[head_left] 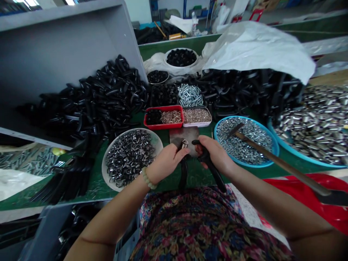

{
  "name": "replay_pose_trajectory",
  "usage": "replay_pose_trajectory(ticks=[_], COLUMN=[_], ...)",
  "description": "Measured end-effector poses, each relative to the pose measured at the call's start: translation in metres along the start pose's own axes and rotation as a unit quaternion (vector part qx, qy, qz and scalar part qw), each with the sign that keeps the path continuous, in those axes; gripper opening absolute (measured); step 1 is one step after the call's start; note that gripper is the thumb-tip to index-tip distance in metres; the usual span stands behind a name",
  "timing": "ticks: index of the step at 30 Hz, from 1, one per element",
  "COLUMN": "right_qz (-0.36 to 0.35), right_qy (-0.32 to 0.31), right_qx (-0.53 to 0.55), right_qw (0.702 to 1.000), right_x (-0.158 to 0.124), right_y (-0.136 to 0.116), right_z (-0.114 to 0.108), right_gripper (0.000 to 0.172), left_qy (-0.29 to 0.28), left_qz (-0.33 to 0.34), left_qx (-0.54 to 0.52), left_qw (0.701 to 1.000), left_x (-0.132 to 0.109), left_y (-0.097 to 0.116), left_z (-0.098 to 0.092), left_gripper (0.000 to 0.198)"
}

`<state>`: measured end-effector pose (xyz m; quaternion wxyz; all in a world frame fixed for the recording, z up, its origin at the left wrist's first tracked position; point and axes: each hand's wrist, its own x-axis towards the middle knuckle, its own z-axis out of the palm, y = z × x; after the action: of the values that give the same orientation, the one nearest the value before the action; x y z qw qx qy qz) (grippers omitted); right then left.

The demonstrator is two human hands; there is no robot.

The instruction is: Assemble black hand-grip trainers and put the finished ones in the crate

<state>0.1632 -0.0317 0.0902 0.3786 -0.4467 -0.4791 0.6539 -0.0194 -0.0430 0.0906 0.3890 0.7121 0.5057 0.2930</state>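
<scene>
My left hand [166, 161], with a pale bead bracelet at the wrist, is closed around a curved black tool handle [183, 177]. A small metal coil spring [185, 144] stands out by its thumb and fingertips. To the right, my right hand [217, 152] grips a second black tool handle [214, 172], whose lower end slants down toward my lap. The two handles look apart. Both hands are above the near edge of a flat metal plate [194, 133] on the green table. My fingers partly cover the upper ends of both handles.
Left of my hands stands a white bowl of metal rings [130, 157]; a grey bin [81, 47] spills black handles behind it. A hammer [261, 150] lies across the blue tray [275, 145] on the right. Ahead are a red tray [163, 127] and bolts [190, 95].
</scene>
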Motion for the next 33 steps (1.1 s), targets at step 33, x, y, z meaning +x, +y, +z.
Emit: replay_pose_trajectory(ticks=[33], right_qz=[-0.048], right_qy=[0.046], right_qx=[-0.067], right_qw=[0.996], right_x=[0.004], right_y=[0.038], right_z=[0.046], right_gripper=[0.043], left_qy=[-0.035], left_qz=[-0.047], left_qx=[0.242], left_qw=[0.969], left_x=[-0.023], left_y=[-0.008], left_z=[0.001], left_gripper=[0.047])
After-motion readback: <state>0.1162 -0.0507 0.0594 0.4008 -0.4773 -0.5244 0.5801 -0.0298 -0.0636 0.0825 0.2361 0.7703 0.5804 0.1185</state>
